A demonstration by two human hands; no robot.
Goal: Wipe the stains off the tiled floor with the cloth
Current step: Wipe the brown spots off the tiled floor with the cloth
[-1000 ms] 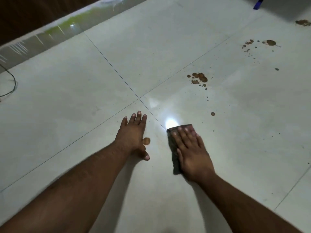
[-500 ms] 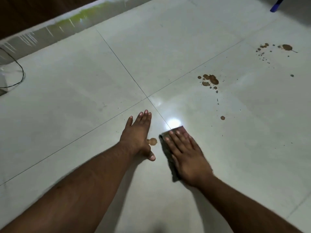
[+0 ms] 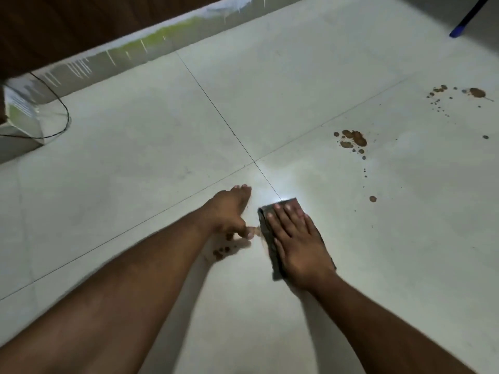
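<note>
The right hand [image 3: 299,244] lies flat, fingers straight and together, pressing a dark folded cloth [image 3: 267,233] onto the glossy pale tiled floor [image 3: 162,157]. Just left, the left hand [image 3: 229,211] rests open on the tile — a smeared brown stain [image 3: 221,252] near it. Round brown blotches [image 3: 353,140] dot the floor far right.

Bare floor [image 3: 310,76] is left open from the cloth [image 3: 266,225] toward twelve and one o'clock, up to the brown spots [image 3: 353,139]. At nine o'clock the cloth's path is blocked by the left hand [image 3: 229,211], planted just beside it. Far off at ten o'clock, a black cable [image 3: 63,114] and a white box [image 3: 21,117] are found by the wall
</note>
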